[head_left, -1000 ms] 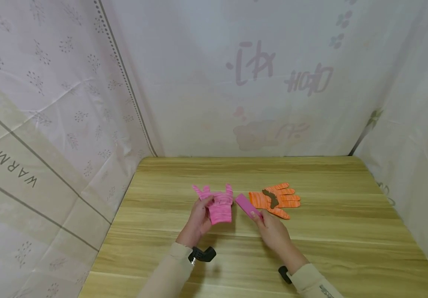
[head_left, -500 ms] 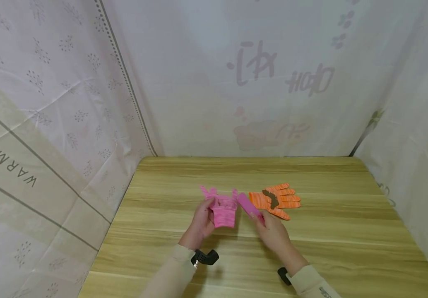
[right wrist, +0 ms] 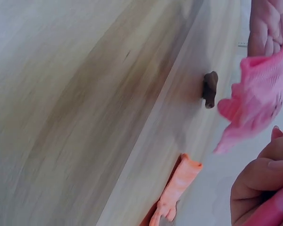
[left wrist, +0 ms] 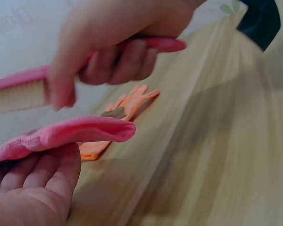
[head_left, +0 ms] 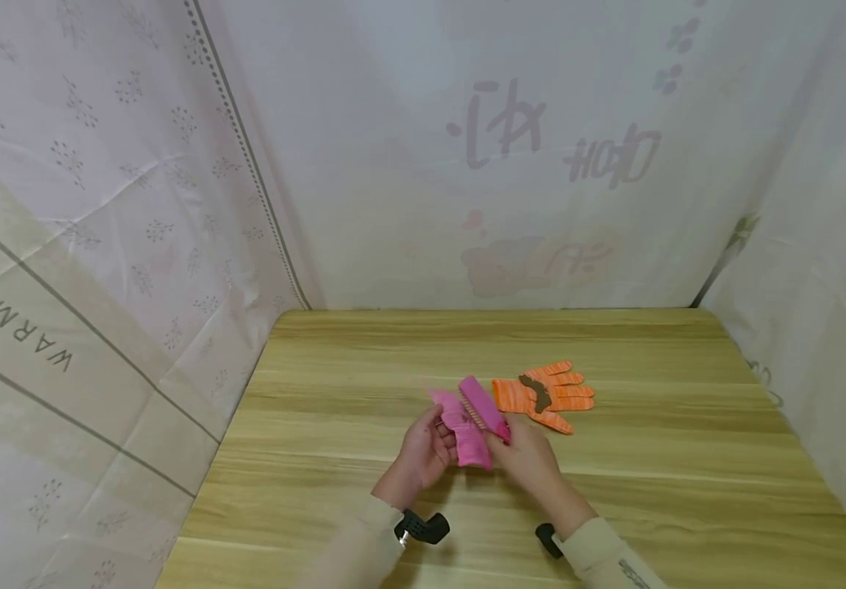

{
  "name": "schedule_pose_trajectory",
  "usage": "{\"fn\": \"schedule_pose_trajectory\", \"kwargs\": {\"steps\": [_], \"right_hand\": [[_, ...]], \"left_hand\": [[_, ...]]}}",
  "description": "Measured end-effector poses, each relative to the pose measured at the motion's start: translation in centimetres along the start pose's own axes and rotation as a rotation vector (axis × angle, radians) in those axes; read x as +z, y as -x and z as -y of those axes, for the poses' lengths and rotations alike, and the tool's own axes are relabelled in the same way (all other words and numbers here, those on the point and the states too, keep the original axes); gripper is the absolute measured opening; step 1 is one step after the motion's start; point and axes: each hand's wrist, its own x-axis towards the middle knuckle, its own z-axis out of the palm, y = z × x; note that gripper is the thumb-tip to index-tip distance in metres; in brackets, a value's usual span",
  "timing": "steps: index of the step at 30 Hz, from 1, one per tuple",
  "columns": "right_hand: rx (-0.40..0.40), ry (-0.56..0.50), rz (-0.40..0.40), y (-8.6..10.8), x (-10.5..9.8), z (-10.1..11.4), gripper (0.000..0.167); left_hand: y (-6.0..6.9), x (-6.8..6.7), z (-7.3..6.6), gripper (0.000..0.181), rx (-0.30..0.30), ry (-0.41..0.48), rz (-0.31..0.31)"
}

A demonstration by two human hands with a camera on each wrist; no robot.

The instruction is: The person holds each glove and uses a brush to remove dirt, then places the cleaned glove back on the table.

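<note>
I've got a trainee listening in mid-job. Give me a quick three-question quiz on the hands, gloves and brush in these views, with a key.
1. Which grips the pink brush?
A) left hand only
B) right hand only
C) both hands

2. True or false: the orange glove, marked with a brown patch, lies on the table.

3. Fill in: the left hand holds the ____.

Key:
1. B
2. True
3. pink glove
</note>
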Motion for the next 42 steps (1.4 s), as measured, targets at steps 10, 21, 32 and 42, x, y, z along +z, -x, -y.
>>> {"fn": "schedule_pose_trajectory", "kwargs": {"steps": [10, 21, 32, 42], "right_hand": [[-0.008, -0.015, 0.031, 0.1, 1.0, 1.0, 0.031], [-0.013, -0.05, 0.072, 0.4, 1.7, 1.2, 0.04], [-0.023, -0.043, 0.035, 0.2, 1.3, 1.4, 0.029], [0.013, -0.1, 0.028, 0.0, 0.2, 1.7, 0.011]], "left_hand": [[0.1, 0.9, 1.7, 0.033, -0.003, 0.013, 0.031], [0.2, 1.4, 2.8, 0.036, -0.015, 0.034, 0.025], [0.0, 2.0, 3.0, 0.036, -0.02, 0.048, 0.032], [0.4, 1.7, 4.0, 0.031, -0.032, -0.015, -0.012]]}}
